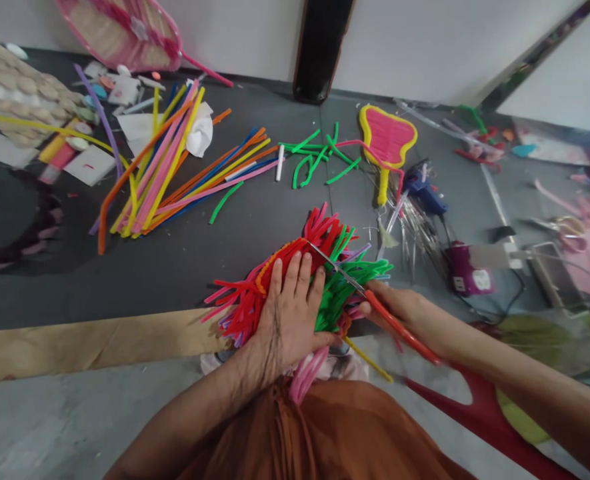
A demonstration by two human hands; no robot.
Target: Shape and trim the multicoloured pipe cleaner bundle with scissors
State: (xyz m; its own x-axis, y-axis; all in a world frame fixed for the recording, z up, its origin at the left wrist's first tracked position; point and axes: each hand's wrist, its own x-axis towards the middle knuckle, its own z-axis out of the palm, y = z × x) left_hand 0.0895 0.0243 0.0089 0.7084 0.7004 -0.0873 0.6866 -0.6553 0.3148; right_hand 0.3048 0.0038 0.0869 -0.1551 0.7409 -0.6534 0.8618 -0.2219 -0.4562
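Observation:
My left hand (292,303) lies flat, fingers together and stretched out, pressing down on a bundle of red, pink, orange and green pipe cleaners (305,267) on the floor in front of my knees. My right hand (405,313) grips red-handled scissors (359,290). The scissors' metal blades point up-left into the top of the bundle, just past my left fingertips. Green pieces of the bundle sit between the two hands.
A fan of long loose pipe cleaners (175,167) lies at the left, short green cut pieces (319,157) at the back centre. A pink and yellow paddle shape (385,140), a blue glue gun (425,190), a purple plug (467,270) and paper scraps lie to the right.

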